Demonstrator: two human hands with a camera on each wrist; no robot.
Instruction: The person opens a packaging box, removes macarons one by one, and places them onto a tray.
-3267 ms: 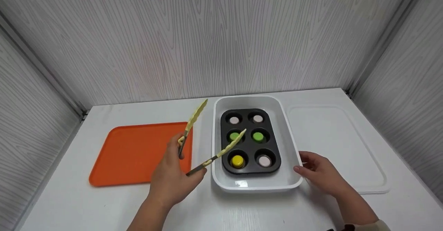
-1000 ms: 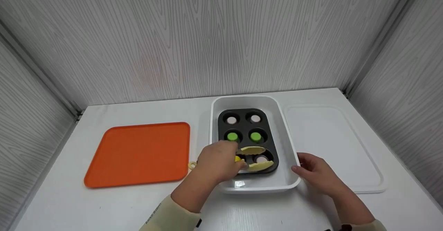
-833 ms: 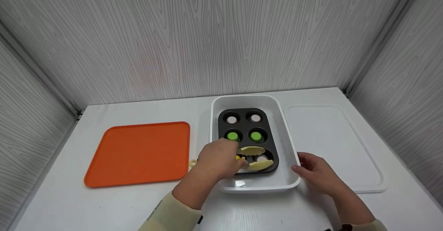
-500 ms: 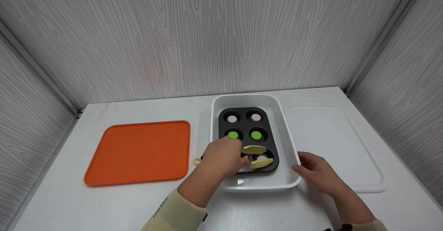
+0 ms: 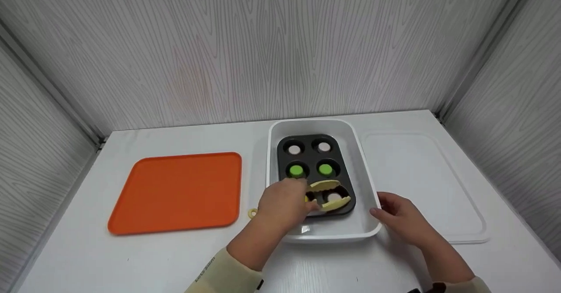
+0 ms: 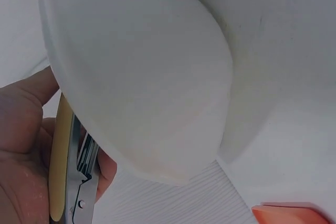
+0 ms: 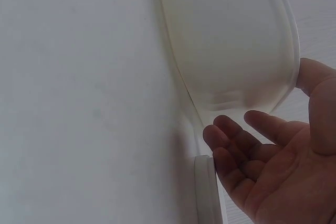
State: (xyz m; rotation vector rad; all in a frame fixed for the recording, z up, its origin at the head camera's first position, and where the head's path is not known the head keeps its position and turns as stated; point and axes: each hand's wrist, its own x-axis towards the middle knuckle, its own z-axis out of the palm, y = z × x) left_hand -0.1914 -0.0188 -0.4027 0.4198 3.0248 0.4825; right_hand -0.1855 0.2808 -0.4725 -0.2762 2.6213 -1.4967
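Observation:
My left hand (image 5: 284,203) grips a pair of tongs (image 5: 324,185) and reaches over the near left part of a white bin (image 5: 368,174). The tongs' scalloped yellow ends stand apart, on either side of a pale pink disc (image 5: 334,197) in the near right cup of a black muffin tin (image 5: 309,156). A yellow piece in the near left cup is mostly hidden behind my fingers. Green discs (image 5: 325,169) sit in the middle cups, pale ones (image 5: 294,149) in the far cups. With the thumb at the rim, my right hand (image 5: 401,216) holds the bin's near right corner.
An orange tray (image 5: 175,194) lies flat to the left of the bin. On the right is a flat white lid-like panel (image 5: 420,183), partly behind my right hand. A wood-grained wall (image 5: 280,51) closes off the back of the table.
From the gap beside the orange tray, my left hand has come right and down into the bin. The tongs' wide-spread ends have drawn closer together. My right hand stays at the corner.

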